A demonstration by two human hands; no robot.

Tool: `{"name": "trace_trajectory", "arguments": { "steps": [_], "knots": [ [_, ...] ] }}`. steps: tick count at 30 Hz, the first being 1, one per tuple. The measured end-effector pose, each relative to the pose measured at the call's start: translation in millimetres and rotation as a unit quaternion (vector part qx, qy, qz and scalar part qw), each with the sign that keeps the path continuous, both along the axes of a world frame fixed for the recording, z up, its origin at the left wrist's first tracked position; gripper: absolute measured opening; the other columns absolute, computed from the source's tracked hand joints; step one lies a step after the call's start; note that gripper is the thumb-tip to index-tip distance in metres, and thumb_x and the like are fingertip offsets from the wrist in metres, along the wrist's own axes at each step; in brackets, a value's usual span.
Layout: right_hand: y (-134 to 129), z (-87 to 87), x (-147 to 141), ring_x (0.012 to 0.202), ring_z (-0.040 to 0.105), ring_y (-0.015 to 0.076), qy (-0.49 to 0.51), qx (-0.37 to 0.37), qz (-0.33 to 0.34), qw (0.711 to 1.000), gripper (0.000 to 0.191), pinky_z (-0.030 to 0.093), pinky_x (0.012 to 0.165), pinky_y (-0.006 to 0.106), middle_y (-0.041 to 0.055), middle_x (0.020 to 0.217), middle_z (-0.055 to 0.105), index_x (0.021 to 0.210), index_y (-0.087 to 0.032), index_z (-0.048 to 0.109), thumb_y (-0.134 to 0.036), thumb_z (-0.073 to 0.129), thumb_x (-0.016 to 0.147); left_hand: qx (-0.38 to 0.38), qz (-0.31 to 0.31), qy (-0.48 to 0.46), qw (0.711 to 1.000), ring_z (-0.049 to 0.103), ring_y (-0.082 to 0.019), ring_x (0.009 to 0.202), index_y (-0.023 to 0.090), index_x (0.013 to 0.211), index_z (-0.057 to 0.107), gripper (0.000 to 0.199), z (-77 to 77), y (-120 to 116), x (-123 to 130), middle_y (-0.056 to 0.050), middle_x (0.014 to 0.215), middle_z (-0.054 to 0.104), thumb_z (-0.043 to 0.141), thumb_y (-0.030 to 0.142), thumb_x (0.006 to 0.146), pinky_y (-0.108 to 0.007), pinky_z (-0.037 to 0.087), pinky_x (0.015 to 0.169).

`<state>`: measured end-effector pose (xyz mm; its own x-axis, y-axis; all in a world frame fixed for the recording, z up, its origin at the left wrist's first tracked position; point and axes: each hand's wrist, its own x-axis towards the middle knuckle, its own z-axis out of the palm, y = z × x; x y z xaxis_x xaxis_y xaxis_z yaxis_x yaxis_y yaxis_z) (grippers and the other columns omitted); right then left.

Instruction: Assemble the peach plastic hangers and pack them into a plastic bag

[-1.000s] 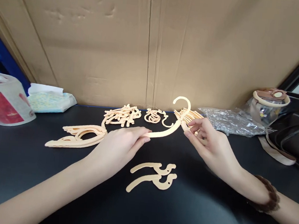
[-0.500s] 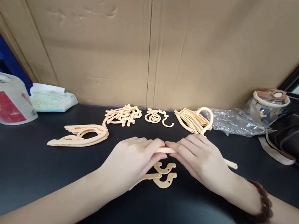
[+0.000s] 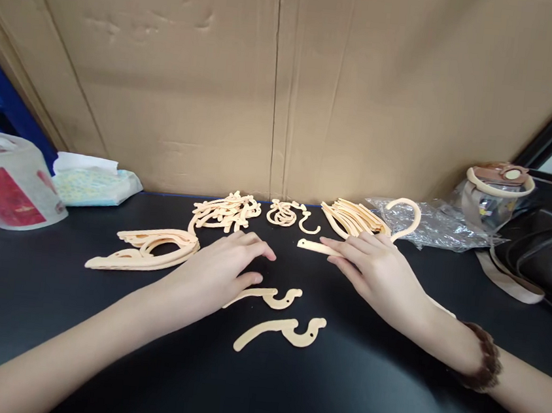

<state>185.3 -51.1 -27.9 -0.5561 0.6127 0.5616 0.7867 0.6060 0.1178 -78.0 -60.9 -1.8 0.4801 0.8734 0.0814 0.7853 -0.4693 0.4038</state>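
Hanger frame (image 3: 312,245), hook upward, stays pinched in the right hand (image 3: 381,267) over the bench (image 3: 359,393); the left hand (image 3: 223,263) has let go, thumb and fingers apart, beside the farther, shifted hanger arm (image 3: 286,299) (contact unclear), seemingly freed for that piece.

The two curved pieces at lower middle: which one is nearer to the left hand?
The farther-back piece: the left hand hides part of it; the front piece shows whole.
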Motion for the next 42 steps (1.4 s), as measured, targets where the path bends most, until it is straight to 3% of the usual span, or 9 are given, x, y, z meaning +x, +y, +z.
{"name": "trace_trajectory", "arguments": {
  "steps": [5,8,11,18,22,29,35,38,42],
  "knots": [
    [-4,0.7,-4,0.082,0.062,0.0213,0.021,-0.032,0.01,0.999,0.025,0.042,0.075,0.035,0.0062,0.087,0.071,0.11,-0.018,0.068,-0.03,0.052,0.096,-0.013,-0.047,0.005,0.999,0.057,-0.025,0.101,0.024,0.099,0.061,0.029,-3.2,-10,14,-0.003,0.109,0.062,0.058,0.05,0.086,-0.035,0.043,0.081],
    [-4,0.6,-4,0.082,0.062,0.0208,0.031,-0.039,0.01,0.999,0.024,0.041,0.075,0.034,0.0053,0.086,0.071,0.109,-0.019,0.069,-0.03,0.052,0.096,-0.01,-0.074,-0.012,0.997,0.057,-0.022,0.093,0.021,0.088,0.056,0.014,-11.2,-11,19,-0.003,0.111,0.06,0.056,0.036,0.089,-0.032,0.042,0.074],
    [-3,0.3,-4,0.082,0.062,0.0199,0.043,-0.048,0.013,0.998,0.024,0.04,0.076,0.034,0.0045,0.087,0.072,0.109,-0.02,0.068,-0.031,0.052,0.096,-0.051,-0.085,-0.1,0.99,0.057,-0.019,0.09,0.021,0.08,0.054,0.009,-17.5,-4,18,-0.003,0.111,0.059,0.053,0.026,0.088,-0.031,0.042,0.075],
    [-5,-0.2,-4,0.081,0.061,0.0196,0.05,-0.054,0.023,0.997,0.024,0.041,0.076,0.034,0.0035,0.085,0.071,0.108,-0.019,0.069,-0.031,0.051,0.096,-0.103,-0.018,-0.214,0.971,0.054,-0.016,0.076,0.022,0.082,0.043,0.007,-23.2,10,17,0.003,0.075,0.057,0.046,0.027,0.087,-0.03,0.043,0.073],
    [-6,-0.2,-5,0.08,0.061,0.0195,0.046,-0.063,0.035,0.996,0.024,0.041,0.076,0.033,0.0035,0.085,0.071,0.109,-0.019,0.068,-0.03,0.052,0.096,-0.123,-0.003,-0.237,0.964,0.051,-0.014,0.07,0.023,0.096,0.044,0.015,-24.6,8,19,0.006,0.072,0.053,0.046,0.022,0.082,-0.028,0.042,0.071],
    [-8,-1.3,-8,0.082,0.059,0.0191,0.049,-0.066,0.054,0.995,0.025,0.041,0.078,0.034,0.0039,0.087,0.069,0.113,-0.017,0.066,-0.028,0.051,0.096,-0.132,-0.021,-0.204,0.97,0.053,-0.017,0.082,0.021,0.096,0.059,0.026,-18.2,13,15,0.001,0.085,0.056,0.042,0.039,0.091,-0.03,0.041,0.075],
    [-9,-2.5,-8,0.08,0.057,0.0191,0.03,-0.08,0.066,0.994,0.026,0.04,0.078,0.035,0.0033,0.085,0.067,0.115,-0.017,0.065,-0.025,0.049,0.097,-0.072,-0.015,-0.136,0.988,0.049,-0.015,0.068,0.024,0.086,0.042,0.021,-20.8,9,13,0.005,0.074,0.051,0.029,0.036,0.097,-0.028,0.038,0.065],
    [-9,-3.4,-9,0.08,0.056,0.0186,0.026,-0.085,0.081,0.993,0.027,0.04,0.076,0.034,0.0035,0.086,0.067,0.117,-0.018,0.065,-0.025,0.048,0.097,-0.03,-0.016,-0.086,0.996,0.043,-0.014,0.056,0.025,0.083,0.037,0.018,-21.7,5,16,0.008,0.062,0.044,0.042,0.038,0.094,-0.027,0.03,0.056],
    [-11,-2.9,-10,0.08,0.055,0.0177,0.023,-0.08,0.112,0.99,0.029,0.04,0.076,0.033,0.0032,0.085,0.067,0.121,-0.018,0.063,-0.026,0.047,0.098,0.018,-0.024,-0.053,0.998,0.038,-0.013,0.049,0.025,0.078,0.031,0.032,-22.9,2,19,0.01,0.058,0.038,0.052,0.047,0.089,-0.025,0.024,0.052]
  ]
}}
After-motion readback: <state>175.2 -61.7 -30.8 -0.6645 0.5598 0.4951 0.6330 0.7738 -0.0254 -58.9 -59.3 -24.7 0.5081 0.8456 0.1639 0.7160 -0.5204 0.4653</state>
